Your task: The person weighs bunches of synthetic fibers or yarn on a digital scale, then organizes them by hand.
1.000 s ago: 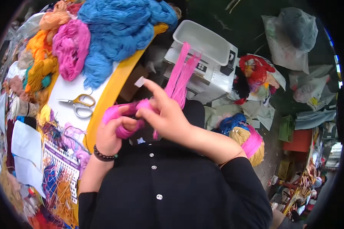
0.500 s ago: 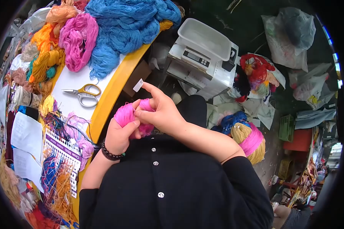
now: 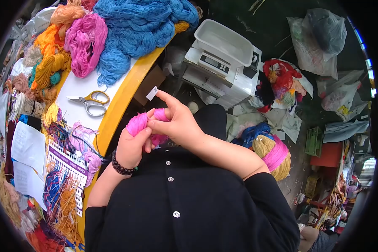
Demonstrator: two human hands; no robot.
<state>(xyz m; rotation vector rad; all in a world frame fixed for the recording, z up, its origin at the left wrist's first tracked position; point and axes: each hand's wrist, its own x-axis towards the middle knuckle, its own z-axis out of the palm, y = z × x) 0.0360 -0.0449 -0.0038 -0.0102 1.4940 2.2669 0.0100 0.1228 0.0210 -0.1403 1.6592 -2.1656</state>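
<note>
A small bundle of bright pink yarn (image 3: 137, 122) sits between both hands, close to my chest. My left hand (image 3: 132, 147), with a dark bead bracelet at the wrist, cups it from below with the thumb pressed on top. My right hand (image 3: 178, 124) grips the bundle's right end, the forefinger stretched out with a small white paper label (image 3: 152, 93) stuck at its tip. Both hands hover beside the yellow edge of the table (image 3: 122, 101).
On the table lie yellow-handled scissors (image 3: 90, 103), heaps of blue yarn (image 3: 134, 29), pink yarn (image 3: 85, 42) and orange yarn, and a yarn sample card (image 3: 67, 168). A white weighing scale (image 3: 222, 63) with a tray stands ahead. Yarn skeins (image 3: 273, 153) and plastic bags lie on the floor.
One second ago long pink strands hung up from my hands over the scale; now they are gathered into the compact bundle. My left thumb has shifted on top of it.
</note>
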